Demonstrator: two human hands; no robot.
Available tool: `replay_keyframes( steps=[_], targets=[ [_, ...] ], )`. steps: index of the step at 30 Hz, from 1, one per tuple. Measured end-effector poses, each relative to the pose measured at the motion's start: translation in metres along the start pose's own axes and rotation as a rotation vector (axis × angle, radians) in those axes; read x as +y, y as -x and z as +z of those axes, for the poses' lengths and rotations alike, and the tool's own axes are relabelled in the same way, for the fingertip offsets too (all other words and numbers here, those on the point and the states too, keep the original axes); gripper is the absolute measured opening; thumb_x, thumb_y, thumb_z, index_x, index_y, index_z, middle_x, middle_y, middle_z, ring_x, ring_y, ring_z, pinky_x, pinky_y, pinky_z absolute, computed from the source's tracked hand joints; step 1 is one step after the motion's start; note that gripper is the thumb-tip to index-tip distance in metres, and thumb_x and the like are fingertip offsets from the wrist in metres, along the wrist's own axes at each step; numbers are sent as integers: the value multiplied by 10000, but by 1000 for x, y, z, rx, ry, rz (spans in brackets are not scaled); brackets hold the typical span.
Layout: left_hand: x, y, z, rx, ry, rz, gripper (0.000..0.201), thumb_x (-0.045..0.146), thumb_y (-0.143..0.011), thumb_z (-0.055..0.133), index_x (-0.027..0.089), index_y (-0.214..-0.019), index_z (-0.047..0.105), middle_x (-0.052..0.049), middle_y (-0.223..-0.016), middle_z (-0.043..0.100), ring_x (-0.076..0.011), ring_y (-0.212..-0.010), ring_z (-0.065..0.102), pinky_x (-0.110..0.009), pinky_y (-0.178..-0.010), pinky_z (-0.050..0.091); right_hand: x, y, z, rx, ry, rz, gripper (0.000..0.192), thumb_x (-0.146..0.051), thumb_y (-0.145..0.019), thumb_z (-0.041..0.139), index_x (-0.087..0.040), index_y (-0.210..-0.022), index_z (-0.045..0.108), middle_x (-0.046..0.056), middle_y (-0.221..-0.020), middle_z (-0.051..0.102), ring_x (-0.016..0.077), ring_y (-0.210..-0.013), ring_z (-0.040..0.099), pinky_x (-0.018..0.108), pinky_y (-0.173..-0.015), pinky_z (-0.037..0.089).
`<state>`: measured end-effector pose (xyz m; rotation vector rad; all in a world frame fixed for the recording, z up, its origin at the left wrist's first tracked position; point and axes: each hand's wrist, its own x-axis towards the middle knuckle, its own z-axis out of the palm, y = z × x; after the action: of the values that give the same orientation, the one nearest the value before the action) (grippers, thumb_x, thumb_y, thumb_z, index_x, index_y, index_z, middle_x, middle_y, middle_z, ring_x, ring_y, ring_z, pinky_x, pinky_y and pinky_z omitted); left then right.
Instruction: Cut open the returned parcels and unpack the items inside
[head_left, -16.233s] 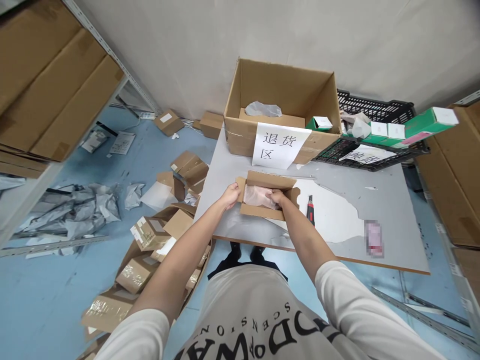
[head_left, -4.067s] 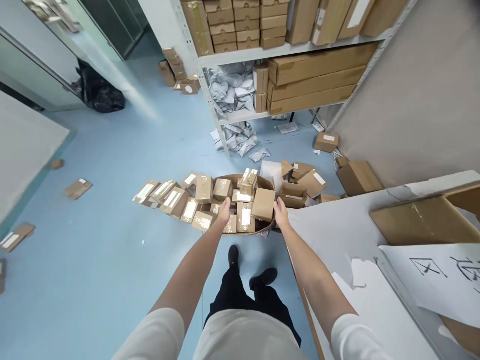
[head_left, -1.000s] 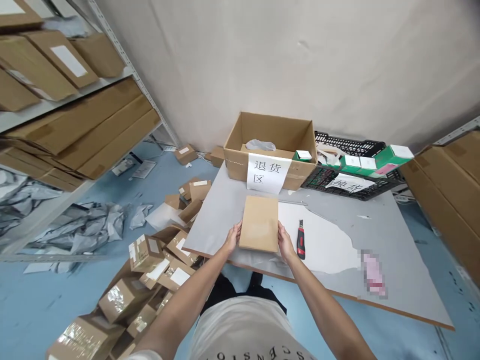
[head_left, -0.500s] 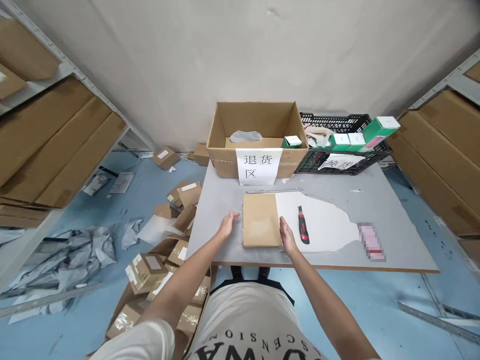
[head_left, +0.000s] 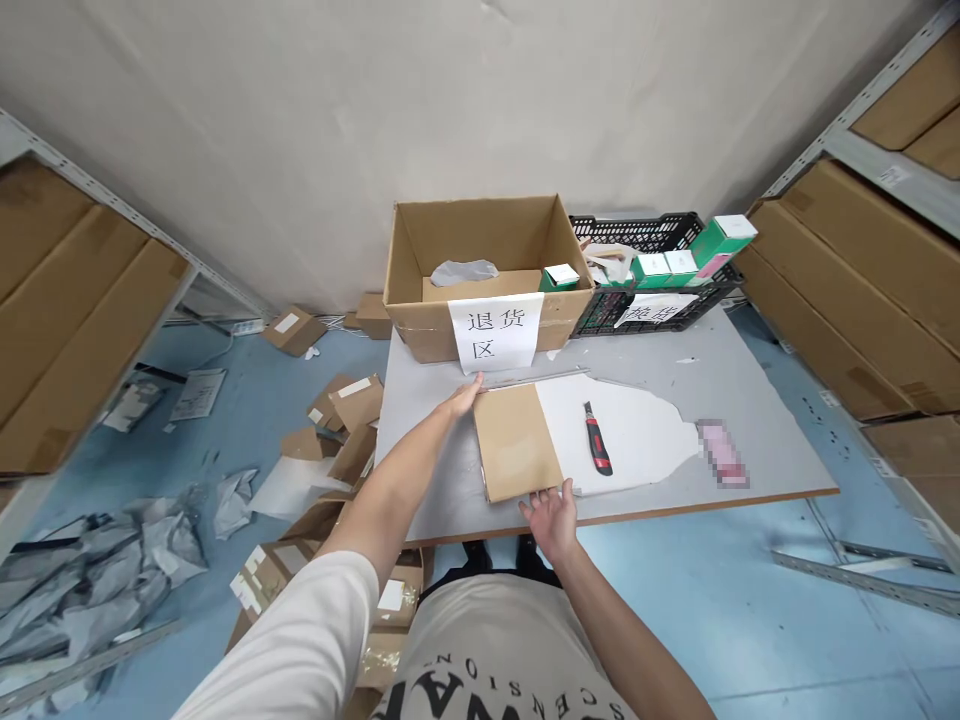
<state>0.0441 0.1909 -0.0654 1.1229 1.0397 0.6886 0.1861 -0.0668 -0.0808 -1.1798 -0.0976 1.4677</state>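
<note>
A flat brown cardboard box [head_left: 517,440] lies slightly turned on the grey table, partly over a white sheet [head_left: 645,430]. My left hand [head_left: 465,395] is at its far left corner, with the fingers reaching along the far edge; the thumb is hard to see. At the near right corner, my right hand [head_left: 553,518] is palm up, fingers against the near edge and thumb by the right side. A red and black utility knife [head_left: 598,440] rests on the white sheet, to the right of the box.
Behind stand a large open carton [head_left: 420,320] with a paper sign and a black crate [head_left: 637,310] holding green boxes. A blurred pink item [head_left: 722,453] lies at the right. Opened cartons [head_left: 356,400] and grey plastic bags [head_left: 112,560] cover the floor at left.
My left hand has moved to the far left corner of the box, and my right hand to the near right corner. The box has turned slightly; the view has shifted.
</note>
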Motion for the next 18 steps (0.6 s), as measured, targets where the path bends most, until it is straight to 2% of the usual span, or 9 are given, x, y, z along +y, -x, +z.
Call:
replay_keyframes(
  steps=[3,7,9,11,15,18],
  targets=[
    [4,23,-14,-3,-26,-111,667,627,-876,297,129,-1108,677,-85,-1056,696,-303,-1228,479,-397,-1070,286,-35,-11,-5,-9,109,57,677,-762,-792,220,-303,-1149,567,64,-1288,563,271,-1184,510,464,-894,455],
    [-7,74,-30,58,39,-174,713,682,-856,257,169,-1159,649,-88,-1131,666,-275,-1213,505,-403,-1059,312,-100,-43,1,-55,292,148,587,-700,-838,269,-277,-1117,566,78,-1211,607,238,-1092,573,412,-860,484],
    [-20,103,-25,104,110,-172,750,704,-849,231,168,-1207,616,-102,-1212,619,-273,-1229,491,-405,-1068,300,-129,-66,12,-93,428,201,605,-701,-842,261,-256,-1106,575,97,-1164,626,226,-1059,587,401,-864,481],
    [-36,128,-12,169,203,-146,765,705,-852,218,162,-1259,572,-115,-1262,581,-269,-1234,487,-408,-1066,308,-151,-90,26,-93,571,235,640,-717,-832,256,-240,-1106,583,115,-1188,611,235,-1064,579,416,-887,466],
    [-63,156,17,269,353,-133,755,674,-879,187,146,-1293,532,-128,-1283,564,-240,-1241,484,-393,-1054,339,-165,-124,45,-121,795,293,639,-715,-826,281,-240,-1122,591,129,-1264,570,266,-1081,565,463,-918,437],
    [-75,163,24,297,370,-189,730,660,-889,184,157,-1281,540,-120,-1277,571,-221,-1238,489,-387,-1059,337,-159,-132,47,-154,862,336,660,-722,-818,289,-231,-1146,584,139,-1303,543,285,-1101,556,481,-915,437]
  ],
)
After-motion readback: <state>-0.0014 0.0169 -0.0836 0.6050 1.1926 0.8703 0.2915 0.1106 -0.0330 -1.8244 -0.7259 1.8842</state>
